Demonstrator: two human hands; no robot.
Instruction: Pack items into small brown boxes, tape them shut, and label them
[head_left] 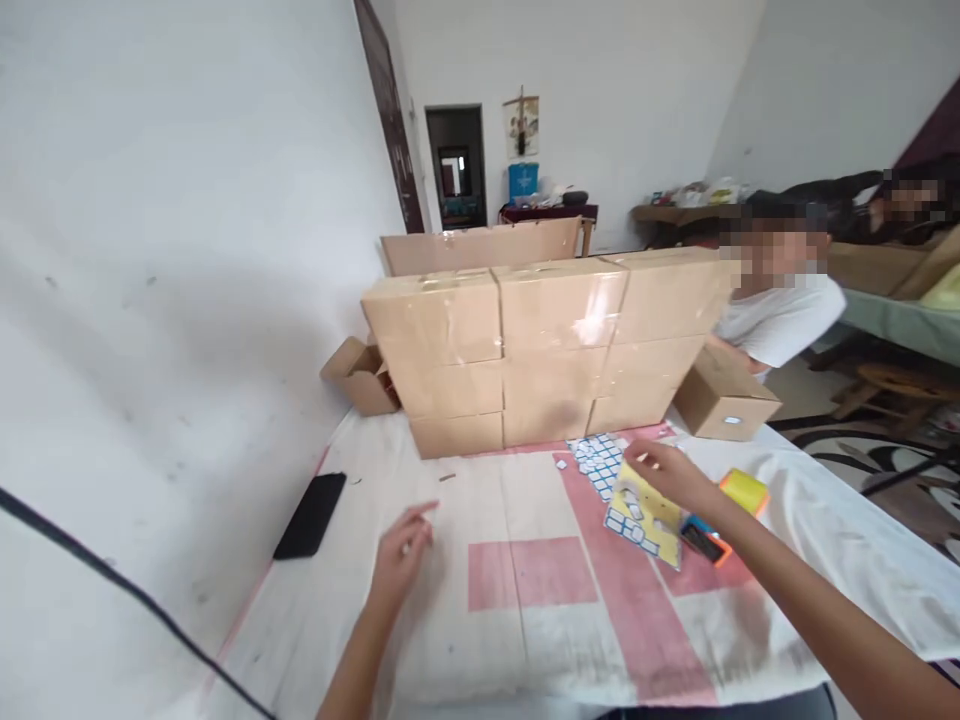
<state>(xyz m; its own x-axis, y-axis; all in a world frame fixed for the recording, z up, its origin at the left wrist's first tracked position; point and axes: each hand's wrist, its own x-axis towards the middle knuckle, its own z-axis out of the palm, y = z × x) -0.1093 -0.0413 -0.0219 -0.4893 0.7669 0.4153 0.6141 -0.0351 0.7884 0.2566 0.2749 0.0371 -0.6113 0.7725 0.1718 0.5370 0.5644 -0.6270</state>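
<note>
Left hand [403, 555], near left, over pale cloth [465, 645]: index finger extends, others curl narrowly; cannot tell whether anything is held. Orange-edged case [705, 542], right. Yellow sheet [646, 512] bearing blue-edged white pieces, lies just left of the case. Black slab [310, 517], left. Right hand [670, 476], over the yellow sheet's far part: fingertips nearly meet; a held piece cannot be confirmed. Blue-and-white grid sheet [598, 463], beyond. Cartons [555, 345], far, stacked.
</note>
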